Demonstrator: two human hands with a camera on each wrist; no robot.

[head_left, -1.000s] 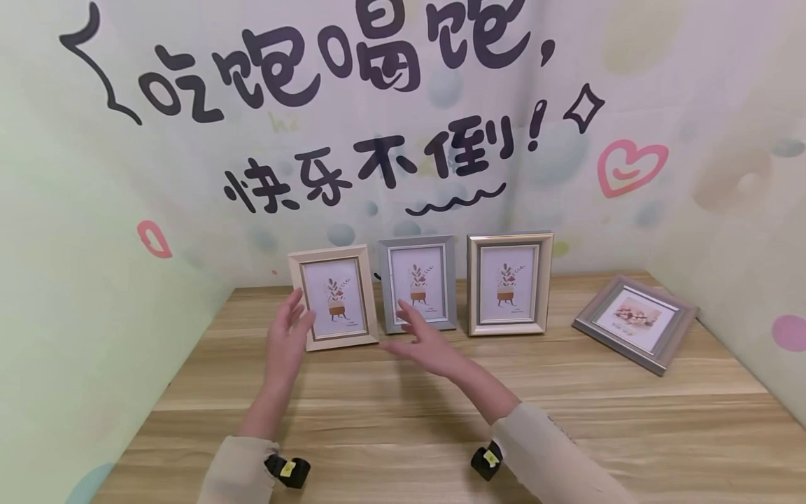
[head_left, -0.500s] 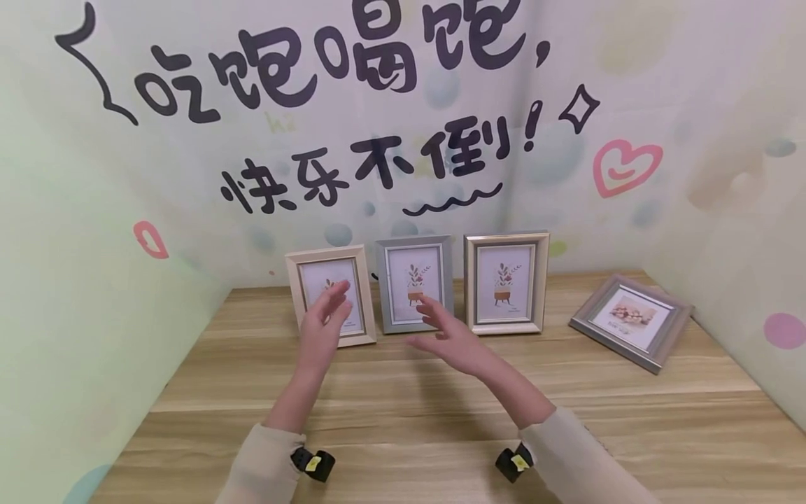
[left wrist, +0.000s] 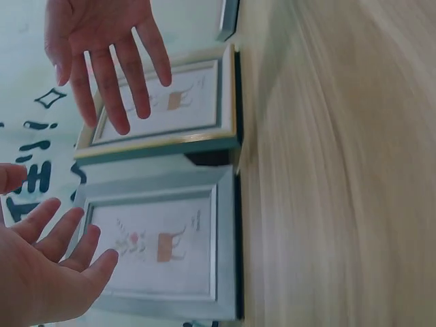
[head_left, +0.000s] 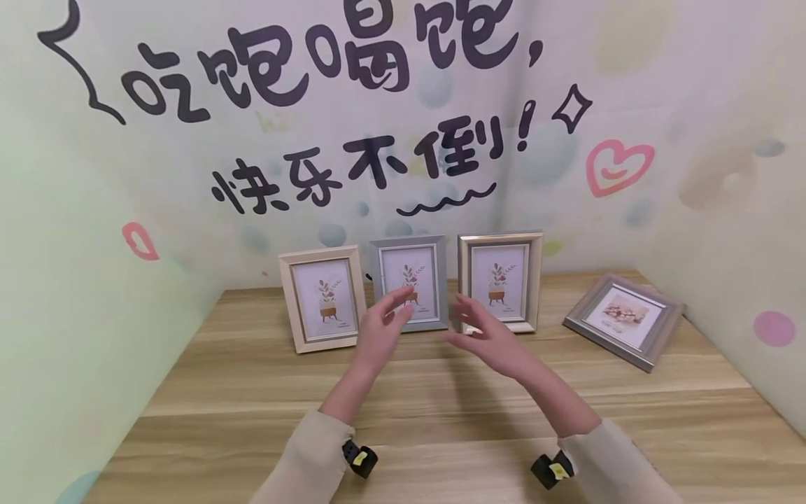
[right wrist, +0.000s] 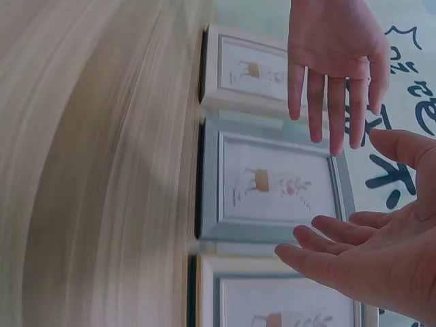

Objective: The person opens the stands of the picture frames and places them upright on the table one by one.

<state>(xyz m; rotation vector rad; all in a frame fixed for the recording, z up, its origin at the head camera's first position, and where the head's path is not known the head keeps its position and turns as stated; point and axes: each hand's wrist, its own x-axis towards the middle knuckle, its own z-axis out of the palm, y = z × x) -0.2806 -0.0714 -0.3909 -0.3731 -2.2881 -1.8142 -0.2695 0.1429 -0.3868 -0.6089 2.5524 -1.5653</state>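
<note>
Silver-grey, the middle frame (head_left: 409, 283) stands upright at the back of the wooden surface (head_left: 403, 413), between the cream frame (head_left: 323, 298) on its left and the gold-edged frame (head_left: 500, 281) on its right. My left hand (head_left: 380, 327) and my right hand (head_left: 490, 337) hover in front of it, palms turned toward each other, one at each side edge of the grey frame. My fingers (left wrist: 82, 252) are straight and spread, and they grip nothing; the left-wrist view shows air between them and the glass. In the right-wrist view my right hand (right wrist: 371, 262) likewise lies flat and loose before the same frame, touching nothing.

A second ago both hands flanked the cream frame; half a second ago they were midway across; now they bracket the grey one. The cream frame stands where it stood, upright and square to its neighbours, so I judge that frame finished and the grey one next in hand.

A fourth frame (head_left: 623, 320), also grey, lies flat on the surface well apart to the right, near the side wall. Black painted characters (head_left: 327, 63) and a pink heart (head_left: 616, 168) mark the wall behind the row.
</note>
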